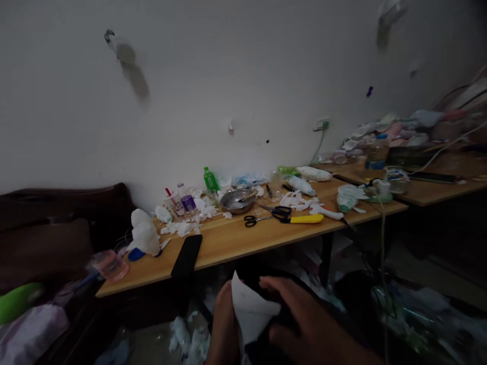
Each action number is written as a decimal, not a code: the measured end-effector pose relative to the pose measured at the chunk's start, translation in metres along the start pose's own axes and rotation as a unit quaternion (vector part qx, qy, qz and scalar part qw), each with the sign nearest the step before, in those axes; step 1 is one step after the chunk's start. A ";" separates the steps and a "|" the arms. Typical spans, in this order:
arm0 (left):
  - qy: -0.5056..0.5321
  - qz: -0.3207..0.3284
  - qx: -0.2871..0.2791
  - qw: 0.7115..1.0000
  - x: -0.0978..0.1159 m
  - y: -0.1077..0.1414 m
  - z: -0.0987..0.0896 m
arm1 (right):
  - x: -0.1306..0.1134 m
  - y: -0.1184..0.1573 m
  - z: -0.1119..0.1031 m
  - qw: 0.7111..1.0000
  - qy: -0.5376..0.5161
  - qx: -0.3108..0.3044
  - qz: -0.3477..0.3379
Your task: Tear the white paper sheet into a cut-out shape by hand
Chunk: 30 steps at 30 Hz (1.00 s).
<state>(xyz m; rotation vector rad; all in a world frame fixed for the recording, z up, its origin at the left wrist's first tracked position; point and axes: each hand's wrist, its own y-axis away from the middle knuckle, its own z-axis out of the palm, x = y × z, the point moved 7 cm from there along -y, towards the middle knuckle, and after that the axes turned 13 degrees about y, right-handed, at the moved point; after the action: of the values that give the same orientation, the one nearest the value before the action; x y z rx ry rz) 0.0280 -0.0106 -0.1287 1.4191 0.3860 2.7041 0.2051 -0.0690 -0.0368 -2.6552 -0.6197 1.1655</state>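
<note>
My left hand [223, 322] is at the bottom middle, in front of the table, with its fingers closed around a white sheet of paper [250, 310]. The sheet is folded or creased, with one corner pointing up and another pointing right. Just right of the sheet is my right hand [300, 317], slightly blurred. Its fingers and thumb are apart with a dark gap between them, close to the paper's right corner. Whether a fingertip touches that corner is hard to see. The lower part of the paper runs out of view.
The wooden table [228, 247] holds a black phone [186, 255], black-handled scissors [262, 219], a yellow-handled tool [304, 219], a metal bowl [237, 201], a green bottle [210, 180] and torn white scraps [180, 228]. A white cable [383, 263] hangs at right. Plastic litter covers the floor.
</note>
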 end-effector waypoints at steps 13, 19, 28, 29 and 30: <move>0.027 0.008 -0.057 0.998 0.018 0.022 0.021 | 0.039 -0.036 0.015 0.933 -0.295 0.092 0.184; 0.007 0.002 -0.048 0.999 0.019 0.045 0.018 | 0.046 -0.032 0.017 0.925 -0.321 0.094 0.179; -0.100 0.036 -0.071 0.992 0.034 0.054 0.026 | -0.019 -0.008 -0.032 0.938 0.128 0.277 -0.163; -0.122 0.037 -0.079 0.989 0.036 0.057 0.028 | -0.025 -0.012 -0.031 0.949 0.138 0.224 -0.171; -0.141 0.040 -0.085 0.986 0.039 0.060 0.029 | -0.027 -0.016 -0.030 0.962 0.129 0.172 -0.165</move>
<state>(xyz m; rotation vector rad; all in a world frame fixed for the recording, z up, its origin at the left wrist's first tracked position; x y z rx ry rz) 0.0335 -0.0566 -0.0667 1.7630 0.0806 2.4700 0.2059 -0.0661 0.0070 -2.2478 -0.7029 0.7402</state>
